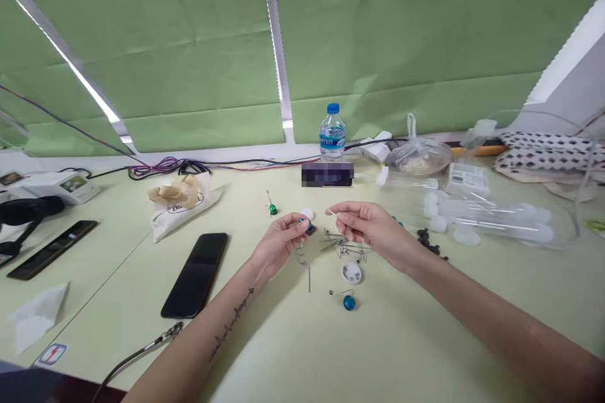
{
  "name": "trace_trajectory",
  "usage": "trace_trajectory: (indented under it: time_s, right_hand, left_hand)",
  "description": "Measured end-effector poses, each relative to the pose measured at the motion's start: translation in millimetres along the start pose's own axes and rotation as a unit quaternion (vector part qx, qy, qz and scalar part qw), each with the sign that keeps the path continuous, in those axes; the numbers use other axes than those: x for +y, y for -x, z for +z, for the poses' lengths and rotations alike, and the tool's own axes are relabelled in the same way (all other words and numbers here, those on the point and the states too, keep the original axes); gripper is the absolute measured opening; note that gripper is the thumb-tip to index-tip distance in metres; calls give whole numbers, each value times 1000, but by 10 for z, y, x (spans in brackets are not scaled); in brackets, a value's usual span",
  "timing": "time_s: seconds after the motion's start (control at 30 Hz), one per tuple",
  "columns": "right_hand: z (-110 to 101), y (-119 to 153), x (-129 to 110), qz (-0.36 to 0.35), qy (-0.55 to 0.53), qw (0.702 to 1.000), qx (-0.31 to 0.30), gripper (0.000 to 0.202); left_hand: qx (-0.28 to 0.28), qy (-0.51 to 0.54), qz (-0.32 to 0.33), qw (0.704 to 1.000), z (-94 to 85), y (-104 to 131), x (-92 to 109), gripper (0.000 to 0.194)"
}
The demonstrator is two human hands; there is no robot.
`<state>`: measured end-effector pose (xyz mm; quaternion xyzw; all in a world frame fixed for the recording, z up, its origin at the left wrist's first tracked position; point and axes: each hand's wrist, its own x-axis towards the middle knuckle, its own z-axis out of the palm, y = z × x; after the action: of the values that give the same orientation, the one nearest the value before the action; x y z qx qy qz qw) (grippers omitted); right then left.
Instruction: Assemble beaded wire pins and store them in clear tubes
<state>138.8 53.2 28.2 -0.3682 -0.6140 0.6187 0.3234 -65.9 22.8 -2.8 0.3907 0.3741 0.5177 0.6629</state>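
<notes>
My left hand [283, 238] pinches a small blue piece [306, 225] with a dark part at its lower right. To its right, my right hand [362, 225] holds a thin pale stick [332, 212] between thumb and fingers, its tip pointing left. The hands are apart. Below my left fingers lies a bent metal wire [309, 274]. Several thin metal rods [341, 244] lie under my right fingers. Nearer me are a round white dish [351, 272] with small dark bits and a blue ball [349, 302] with a wire. A green ball [273, 208] with a wire lies behind my left hand.
A water bottle [333, 135] stands behind a propped phone [327, 175]. Another phone [195, 275] and a paper bag [183, 201] are left of my hands. Clear tubes [496, 217] and small black pieces [428, 242] lie right. Cables run along the wall.
</notes>
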Motion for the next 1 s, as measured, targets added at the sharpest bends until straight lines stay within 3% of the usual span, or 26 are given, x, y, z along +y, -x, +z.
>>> trace_trajectory:
  time_s: [0.2, 0.37, 0.5, 0.57, 0.7, 0.77, 0.8, 0.87, 1.0]
  right_hand:
    - [93, 26, 74, 45, -82, 995, -31, 22]
    - [195, 71, 64, 86, -43, 994, -45, 44]
    - [240, 109, 49, 72, 6, 997, -30, 46]
    - [256, 118, 53, 63, 28, 998, -17, 43]
    - [299, 111, 74, 32, 79, 996, 3, 44]
    - [325, 104, 91, 3, 113, 993, 14, 44]
    - [337, 103, 99, -13, 133, 991, 22, 43]
    - [355, 111, 107, -45, 176, 983, 38, 41]
    - [332, 150, 43, -103, 236, 965, 45, 31]
  left_hand:
    - [-1, -21, 51, 998, 101, 71, 28, 16]
    - [-27, -102, 105, 989, 185, 117, -24, 17]
    - [-24, -224, 141, 964, 224, 163, -64, 11]
    - [3, -347, 186, 919, 214, 178, -93, 8]
    - [35, -587, 273, 762, 173, 179, -176, 19]
    - [29, -645, 284, 709, 172, 178, -205, 24]
    - [25, -653, 281, 703, 180, 180, -208, 26]
    - [14, -638, 264, 723, 202, 186, -192, 28]
    - [-29, -507, 197, 839, 223, 183, -97, 39]
